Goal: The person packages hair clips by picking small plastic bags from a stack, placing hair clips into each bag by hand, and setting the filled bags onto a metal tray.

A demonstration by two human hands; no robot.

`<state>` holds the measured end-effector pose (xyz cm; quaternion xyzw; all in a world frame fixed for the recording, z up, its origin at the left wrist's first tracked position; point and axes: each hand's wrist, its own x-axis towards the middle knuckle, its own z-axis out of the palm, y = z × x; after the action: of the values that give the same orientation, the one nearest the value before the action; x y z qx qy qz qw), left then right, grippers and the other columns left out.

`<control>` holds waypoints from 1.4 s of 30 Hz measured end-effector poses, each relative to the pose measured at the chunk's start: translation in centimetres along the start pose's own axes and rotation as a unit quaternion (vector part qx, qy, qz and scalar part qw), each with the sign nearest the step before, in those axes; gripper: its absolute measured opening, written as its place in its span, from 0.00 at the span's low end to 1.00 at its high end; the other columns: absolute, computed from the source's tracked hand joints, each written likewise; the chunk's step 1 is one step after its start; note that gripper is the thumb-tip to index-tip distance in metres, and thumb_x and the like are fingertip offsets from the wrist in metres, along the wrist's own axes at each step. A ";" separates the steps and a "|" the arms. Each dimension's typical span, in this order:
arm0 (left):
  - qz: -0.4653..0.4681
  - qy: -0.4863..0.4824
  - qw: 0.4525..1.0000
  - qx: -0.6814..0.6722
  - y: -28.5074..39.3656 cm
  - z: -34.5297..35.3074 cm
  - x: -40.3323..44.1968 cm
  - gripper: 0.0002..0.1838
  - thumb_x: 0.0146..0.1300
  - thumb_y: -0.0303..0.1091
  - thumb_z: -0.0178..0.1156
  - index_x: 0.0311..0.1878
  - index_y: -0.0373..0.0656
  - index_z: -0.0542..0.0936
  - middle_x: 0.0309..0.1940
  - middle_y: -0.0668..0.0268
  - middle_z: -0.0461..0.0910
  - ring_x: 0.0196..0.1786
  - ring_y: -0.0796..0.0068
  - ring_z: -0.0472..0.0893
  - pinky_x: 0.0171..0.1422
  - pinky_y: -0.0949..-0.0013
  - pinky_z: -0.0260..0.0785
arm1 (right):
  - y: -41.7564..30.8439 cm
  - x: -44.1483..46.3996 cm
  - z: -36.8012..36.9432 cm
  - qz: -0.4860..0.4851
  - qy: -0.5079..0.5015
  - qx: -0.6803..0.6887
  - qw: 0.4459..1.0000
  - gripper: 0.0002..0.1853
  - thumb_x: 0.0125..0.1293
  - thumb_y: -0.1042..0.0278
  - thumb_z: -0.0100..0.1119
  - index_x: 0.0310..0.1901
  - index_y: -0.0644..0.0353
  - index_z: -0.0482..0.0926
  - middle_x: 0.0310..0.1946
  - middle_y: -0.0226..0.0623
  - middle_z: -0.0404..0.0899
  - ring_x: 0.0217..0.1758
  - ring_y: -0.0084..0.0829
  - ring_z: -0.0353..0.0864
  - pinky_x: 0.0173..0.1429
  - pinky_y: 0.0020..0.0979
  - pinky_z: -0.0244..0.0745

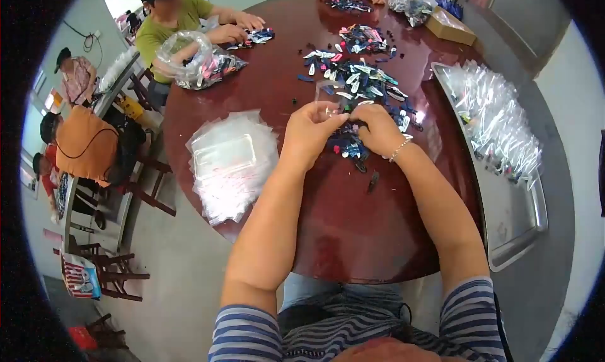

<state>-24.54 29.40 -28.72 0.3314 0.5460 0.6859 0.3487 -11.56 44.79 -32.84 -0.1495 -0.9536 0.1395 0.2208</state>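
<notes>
My left hand [310,130] has its fingers pinched on a small clear plastic bag [328,94] that stands up over the table. My right hand [377,130], with a bracelet at the wrist, meets it at the fingertips beside the bag's edge; its fingers are bent together, and what they hold is too small to make out. Around and beyond both hands lies a pile of small hair clips [368,78] in blue, white, black and pink. A stack of flat clear bags [230,160] is spread left of my left forearm.
A metal tray [513,236] with filled bags [495,119] stands on the right. A co-worker in green [165,31] handles clips at the far left, near a large bag of clips [205,72]. Beyond the round table [359,242] is a cardboard box [450,28].
</notes>
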 end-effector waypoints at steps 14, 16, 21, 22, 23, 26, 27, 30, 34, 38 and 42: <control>0.079 0.084 0.993 0.018 0.6 -1.2 0.7 0.16 0.57 0.28 0.67 0.47 0.33 0.79 0.32 0.66 0.82 0.34 0.81 0.78 0.36 0.77 0.70 | -7.5 1.1 1.8 0.075 -0.012 -0.126 0.989 0.30 0.59 0.46 0.61 0.59 0.55 0.73 0.61 0.44 0.66 0.66 0.45 0.63 0.63 0.51 0.62; 0.083 0.092 0.992 0.021 1.0 -1.2 0.5 0.15 0.57 0.28 0.67 0.47 0.33 0.79 0.32 0.66 0.82 0.34 0.82 0.78 0.36 0.77 0.70 | -6.8 1.0 1.8 0.028 -0.004 -0.075 0.997 0.22 0.59 0.58 0.62 0.54 0.56 0.77 0.57 0.43 0.71 0.60 0.45 0.70 0.61 0.46 0.66; 0.073 0.086 0.992 0.049 1.0 -1.0 0.4 0.14 0.57 0.29 0.68 0.44 0.33 0.80 0.31 0.68 0.81 0.33 0.84 0.76 0.37 0.79 0.68 | -3.8 -1.0 0.3 -0.187 -0.030 0.011 0.982 0.21 0.55 0.71 0.63 0.53 0.57 0.77 0.53 0.44 0.74 0.55 0.46 0.74 0.58 0.43 0.69; 0.068 0.087 0.993 0.046 0.9 -1.0 0.4 0.14 0.57 0.29 0.68 0.44 0.33 0.80 0.31 0.68 0.81 0.33 0.84 0.76 0.37 0.79 0.68 | -4.2 -1.9 -0.7 -0.219 -0.040 0.014 0.975 0.22 0.54 0.71 0.63 0.53 0.57 0.77 0.54 0.43 0.74 0.55 0.46 0.74 0.59 0.43 0.69; 0.072 0.081 0.993 0.045 0.9 -0.9 0.4 0.14 0.57 0.30 0.68 0.45 0.35 0.80 0.31 0.69 0.80 0.32 0.85 0.75 0.37 0.80 0.66 | -4.6 -2.8 -1.7 -0.249 -0.051 0.019 0.967 0.22 0.54 0.72 0.63 0.54 0.57 0.76 0.54 0.42 0.74 0.56 0.46 0.73 0.59 0.43 0.69; 0.072 0.074 0.993 0.052 0.3 -0.9 0.6 0.14 0.56 0.31 0.69 0.45 0.36 0.81 0.31 0.71 0.80 0.33 0.85 0.74 0.37 0.81 0.64 | -6.1 -5.5 -4.1 -0.223 -0.093 0.004 0.970 0.26 0.52 0.69 0.66 0.56 0.54 0.76 0.57 0.42 0.72 0.64 0.45 0.68 0.65 0.47 0.63; 0.076 0.072 0.993 0.062 0.1 -0.9 0.6 0.14 0.57 0.31 0.69 0.45 0.36 0.81 0.32 0.71 0.80 0.33 0.85 0.75 0.38 0.80 0.65 | -6.5 -6.3 -4.6 -0.214 -0.098 -0.015 0.972 0.27 0.52 0.68 0.67 0.56 0.53 0.76 0.59 0.42 0.71 0.66 0.44 0.66 0.67 0.49 0.60; 0.084 0.054 0.992 0.075 -0.1 -0.7 0.5 0.14 0.57 0.30 0.69 0.45 0.36 0.80 0.33 0.70 0.81 0.35 0.83 0.76 0.40 0.79 0.67 | -8.1 -8.3 -5.7 -0.155 -0.128 0.009 0.980 0.34 0.54 0.60 0.68 0.63 0.57 0.69 0.63 0.45 0.68 0.69 0.47 0.62 0.70 0.55 0.53; 0.108 0.052 0.989 0.085 -1.0 -0.5 0.7 0.16 0.55 0.33 0.68 0.43 0.34 0.81 0.30 0.67 0.83 0.32 0.82 0.78 0.39 0.76 0.69 | -7.4 -9.9 -4.3 -0.046 -0.087 -0.065 0.993 0.40 0.58 0.53 0.64 0.68 0.60 0.60 0.68 0.49 0.59 0.72 0.50 0.56 0.71 0.55 0.50; 0.097 0.045 0.992 0.072 -1.0 -0.2 0.5 0.17 0.54 0.34 0.69 0.44 0.33 0.81 0.31 0.65 0.83 0.33 0.82 0.79 0.39 0.76 0.70 | -4.6 -8.4 -3.6 0.013 -0.077 -0.153 0.985 0.36 0.64 0.47 0.56 0.69 0.56 0.60 0.71 0.48 0.55 0.74 0.50 0.52 0.71 0.55 0.48; 0.094 0.043 0.991 0.085 -0.9 0.1 0.3 0.17 0.54 0.33 0.68 0.45 0.33 0.81 0.30 0.65 0.83 0.33 0.82 0.79 0.38 0.77 0.69 | -1.0 -5.3 -2.8 0.052 -0.085 -0.177 0.979 0.33 0.67 0.45 0.51 0.70 0.51 0.60 0.71 0.45 0.55 0.75 0.50 0.50 0.71 0.58 0.47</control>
<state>-24.51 29.82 -29.55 0.3799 0.5836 0.6800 0.2295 -5.95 42.57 -32.11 -0.2230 -0.9694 -0.0084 0.1019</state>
